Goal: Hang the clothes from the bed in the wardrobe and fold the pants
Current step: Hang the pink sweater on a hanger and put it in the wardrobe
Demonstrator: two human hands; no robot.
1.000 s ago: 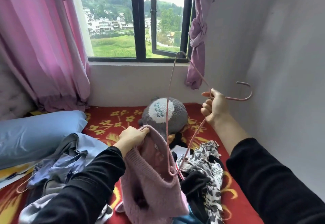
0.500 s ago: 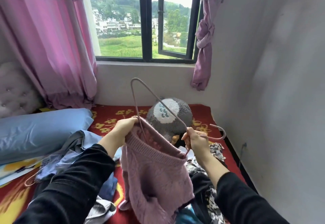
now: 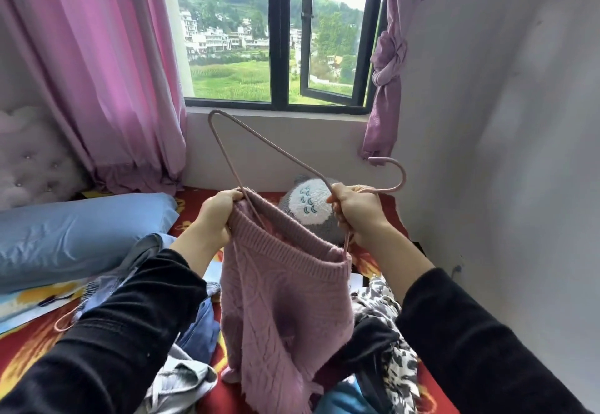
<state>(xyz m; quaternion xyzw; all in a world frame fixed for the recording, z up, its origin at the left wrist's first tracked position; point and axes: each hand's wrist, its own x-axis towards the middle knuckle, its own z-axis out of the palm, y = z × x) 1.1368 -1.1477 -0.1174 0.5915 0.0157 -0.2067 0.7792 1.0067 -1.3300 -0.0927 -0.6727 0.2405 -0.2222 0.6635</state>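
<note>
Above the bed (image 3: 394, 253), the left hand (image 3: 217, 215) pinches the ribbed hem of a pink knit sweater (image 3: 285, 300) while the right hand (image 3: 358, 214) grips a pink wire hanger (image 3: 276, 150), 1 end already inside the sweater.

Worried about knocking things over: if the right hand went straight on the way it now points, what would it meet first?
Probably the grey plush toy, just beyond the right hand gripping the pink hanger. Depth is unclear, so it might pass above it.
</note>
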